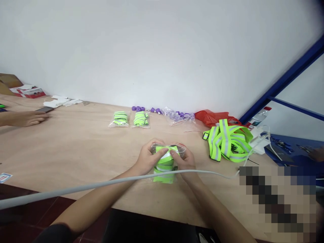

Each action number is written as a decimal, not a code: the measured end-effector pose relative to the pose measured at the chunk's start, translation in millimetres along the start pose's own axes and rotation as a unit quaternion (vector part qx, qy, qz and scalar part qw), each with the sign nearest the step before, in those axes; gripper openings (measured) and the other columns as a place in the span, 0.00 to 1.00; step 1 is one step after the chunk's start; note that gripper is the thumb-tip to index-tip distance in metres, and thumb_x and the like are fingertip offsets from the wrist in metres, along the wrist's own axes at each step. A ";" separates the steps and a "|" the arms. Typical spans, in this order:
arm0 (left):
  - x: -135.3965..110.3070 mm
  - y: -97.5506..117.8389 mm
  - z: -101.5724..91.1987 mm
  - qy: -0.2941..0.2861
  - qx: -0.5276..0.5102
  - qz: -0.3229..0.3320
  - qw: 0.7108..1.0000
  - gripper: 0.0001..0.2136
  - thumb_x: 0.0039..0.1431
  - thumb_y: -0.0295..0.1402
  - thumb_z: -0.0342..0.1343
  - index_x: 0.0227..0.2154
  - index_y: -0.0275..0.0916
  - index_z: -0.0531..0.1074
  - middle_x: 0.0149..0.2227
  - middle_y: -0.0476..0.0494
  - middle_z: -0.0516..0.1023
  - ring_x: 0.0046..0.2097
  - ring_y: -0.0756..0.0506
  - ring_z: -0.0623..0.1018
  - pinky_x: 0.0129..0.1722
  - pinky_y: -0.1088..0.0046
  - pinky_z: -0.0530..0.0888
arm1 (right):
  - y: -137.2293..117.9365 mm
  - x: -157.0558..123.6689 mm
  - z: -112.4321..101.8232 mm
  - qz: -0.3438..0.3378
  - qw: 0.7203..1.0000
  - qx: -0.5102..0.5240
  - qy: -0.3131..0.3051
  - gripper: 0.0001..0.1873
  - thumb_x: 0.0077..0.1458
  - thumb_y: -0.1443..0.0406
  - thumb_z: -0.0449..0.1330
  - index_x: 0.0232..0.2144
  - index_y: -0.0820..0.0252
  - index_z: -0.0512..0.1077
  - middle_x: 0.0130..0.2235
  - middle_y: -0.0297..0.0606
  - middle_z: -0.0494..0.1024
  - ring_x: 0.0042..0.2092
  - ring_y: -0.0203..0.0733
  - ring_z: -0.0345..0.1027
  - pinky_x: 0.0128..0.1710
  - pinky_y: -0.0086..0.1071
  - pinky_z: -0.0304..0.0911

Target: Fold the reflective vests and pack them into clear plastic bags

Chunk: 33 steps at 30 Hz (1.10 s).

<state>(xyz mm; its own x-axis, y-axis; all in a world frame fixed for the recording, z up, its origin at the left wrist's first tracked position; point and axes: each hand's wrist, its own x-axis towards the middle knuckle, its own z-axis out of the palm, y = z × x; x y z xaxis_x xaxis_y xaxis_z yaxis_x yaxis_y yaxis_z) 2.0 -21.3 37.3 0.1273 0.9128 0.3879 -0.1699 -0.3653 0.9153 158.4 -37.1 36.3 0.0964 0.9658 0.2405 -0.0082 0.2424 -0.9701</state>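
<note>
Between my hands is a clear plastic bag [164, 177] with a folded neon-green reflective strap [164, 166] inside it. My left hand [151, 156] grips the bag's upper left side, thumb on the front. On the upper right side my right hand [184, 158] is closed on the same bag, its thumb lying near the other one. The fingers behind the bag are partly hidden. Further back lie two bagged green straps [120, 118], [140, 118] side by side. A loose heap of green reflective straps [227, 141] rests to the right.
A white cable [106, 184] crosses in front of my forearms. Purple rolls [138, 108], clear bags [174, 115] and a red bag [215, 117] line the wall. A power strip [260, 143] and a bottle [260, 116] stand right. Another person's hand [32, 118] rests at left.
</note>
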 end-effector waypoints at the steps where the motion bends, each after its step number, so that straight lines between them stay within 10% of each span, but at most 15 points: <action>1: -0.6 0.7 0.5 -0.004 -0.002 0.005 1.000 0.12 0.58 0.42 0.67 0.33 0.37 0.76 0.37 0.43 0.78 0.40 0.44 0.78 0.42 0.70 0.73 | 0.4 -0.5 0.1 -0.009 1.000 0.002 0.003 0.13 0.49 0.56 0.67 0.35 0.57 0.75 0.34 0.37 0.79 0.36 0.43 0.73 0.35 0.33 0.70; 12: -1.9 0.8 0.9 0.009 -0.002 -0.005 1.000 0.15 0.57 0.42 0.68 0.25 0.37 0.74 0.27 0.48 0.74 0.31 0.49 0.73 0.32 0.74 0.68 | -5.0 -0.6 -1.5 -0.056 0.998 0.021 -0.034 0.10 0.52 0.57 0.68 0.31 0.56 0.77 0.30 0.35 0.79 0.30 0.39 0.72 0.28 0.30 0.67; 23: -2.5 -1.9 6.4 -0.044 -0.033 -0.051 0.997 0.15 0.56 0.44 0.68 0.35 0.35 0.80 0.35 0.41 0.82 0.38 0.44 0.80 0.38 0.71 0.75 | 0.7 -1.1 -4.5 -0.065 0.995 -0.037 0.070 0.13 0.50 0.55 0.69 0.26 0.58 0.78 0.24 0.33 0.77 0.25 0.38 0.68 0.23 0.29 0.63; 33: -1.8 -4.8 1.8 -0.033 -0.013 -0.017 0.999 0.14 0.60 0.43 0.65 0.30 0.37 0.74 0.31 0.47 0.77 0.35 0.47 0.76 0.36 0.73 0.72 | 7.2 5.1 -18.2 -0.005 0.997 -0.017 -0.078 0.17 0.48 0.55 0.70 0.39 0.57 0.81 0.40 0.41 0.84 0.41 0.49 0.78 0.39 0.39 0.74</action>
<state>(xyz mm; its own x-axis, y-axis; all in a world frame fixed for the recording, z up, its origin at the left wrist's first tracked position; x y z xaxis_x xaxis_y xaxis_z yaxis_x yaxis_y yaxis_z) 4.3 -21.5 32.5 0.1971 0.9106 0.3633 -0.1894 -0.3282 0.9254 177.0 -32.1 29.9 -0.0594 0.9668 0.2487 0.0269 0.2505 -0.9677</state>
